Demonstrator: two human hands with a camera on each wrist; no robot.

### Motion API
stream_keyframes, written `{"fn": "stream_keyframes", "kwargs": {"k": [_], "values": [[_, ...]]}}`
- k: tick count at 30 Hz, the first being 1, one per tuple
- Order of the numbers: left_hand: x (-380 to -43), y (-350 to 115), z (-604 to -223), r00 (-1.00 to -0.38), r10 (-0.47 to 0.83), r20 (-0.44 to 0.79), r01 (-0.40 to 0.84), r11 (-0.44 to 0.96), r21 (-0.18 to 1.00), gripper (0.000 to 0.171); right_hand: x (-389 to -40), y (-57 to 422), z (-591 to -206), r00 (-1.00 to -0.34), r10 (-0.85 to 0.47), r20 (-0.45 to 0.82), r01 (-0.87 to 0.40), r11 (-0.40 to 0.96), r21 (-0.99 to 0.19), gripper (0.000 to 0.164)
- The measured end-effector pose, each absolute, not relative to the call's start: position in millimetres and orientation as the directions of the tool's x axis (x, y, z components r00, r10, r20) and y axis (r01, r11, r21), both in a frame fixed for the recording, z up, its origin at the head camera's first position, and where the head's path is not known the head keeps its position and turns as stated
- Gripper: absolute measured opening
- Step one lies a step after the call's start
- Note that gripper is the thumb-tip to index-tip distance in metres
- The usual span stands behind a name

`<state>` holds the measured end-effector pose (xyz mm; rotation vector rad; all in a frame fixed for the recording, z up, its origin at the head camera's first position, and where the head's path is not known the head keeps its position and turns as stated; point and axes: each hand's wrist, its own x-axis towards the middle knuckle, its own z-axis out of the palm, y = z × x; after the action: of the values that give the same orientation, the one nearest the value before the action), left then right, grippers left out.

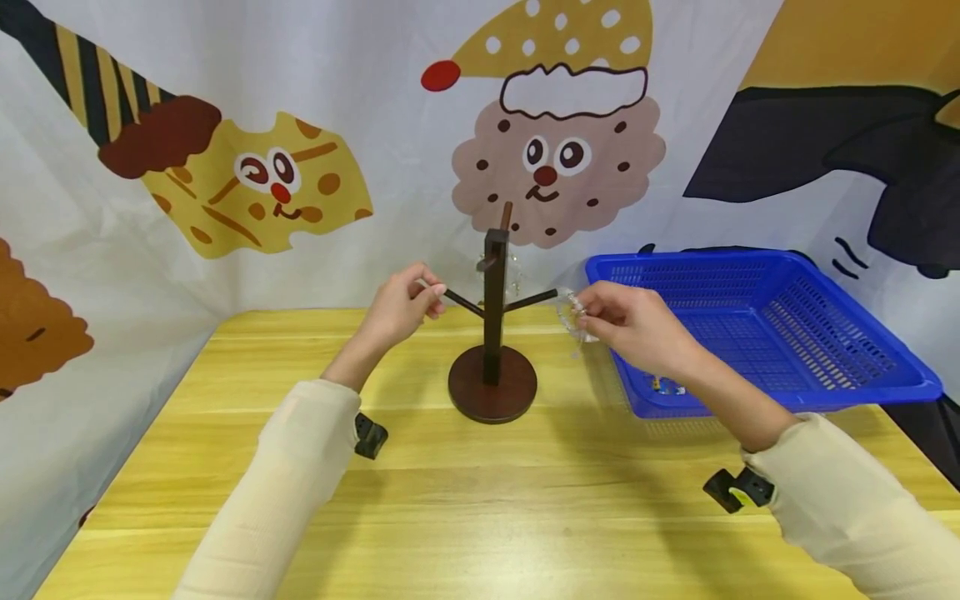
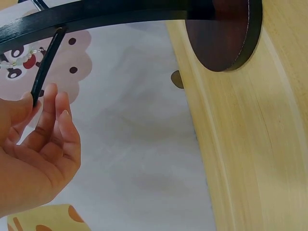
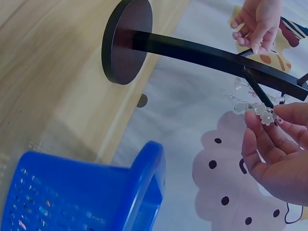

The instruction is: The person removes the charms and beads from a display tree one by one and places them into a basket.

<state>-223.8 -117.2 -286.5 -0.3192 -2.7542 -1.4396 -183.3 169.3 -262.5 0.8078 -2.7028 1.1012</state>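
A dark brown wooden jewelry stand with a round base and several side pegs stands upright on the table. My left hand pinches the end of its left peg between thumb and fingers. With thumb and fingertips, my right hand holds a clear beaded bracelet at the tip of the right peg. Pale flower beads on it show in the right wrist view. Whether the bracelet loops around that peg I cannot tell. Another beaded strand hangs behind the post, partly hidden.
A blue plastic basket sits at the right of the table, beyond my right forearm. Small colourful items lie in its near left corner. A white cloth with cartoon prints hangs behind the wooden table.
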Motion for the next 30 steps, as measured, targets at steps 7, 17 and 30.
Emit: {"fn": "stream_keyframes", "kwargs": {"k": [7, 17, 30], "values": [[-223.6, -117.2, -285.7, -0.979, 0.174, 0.105, 0.185, 0.553, 0.812, 0.016, -180.1, 178.9, -256.1, -0.857, -0.419, 0.299, -0.511, 0.619, -0.596, 0.008], [-223.9, -116.8, -284.8, -0.979, 0.176, 0.100, 0.182, 0.553, 0.813, 0.017, -174.4, 200.7, -253.8, -0.874, -0.388, 0.293, -0.486, 0.681, -0.548, 0.007], [-223.6, -117.9, -284.9, -0.980, 0.173, 0.094, 0.175, 0.549, 0.817, 0.017, -166.5, 235.2, -259.6, -0.907, -0.346, 0.241, -0.421, 0.748, -0.513, 0.007]]}}
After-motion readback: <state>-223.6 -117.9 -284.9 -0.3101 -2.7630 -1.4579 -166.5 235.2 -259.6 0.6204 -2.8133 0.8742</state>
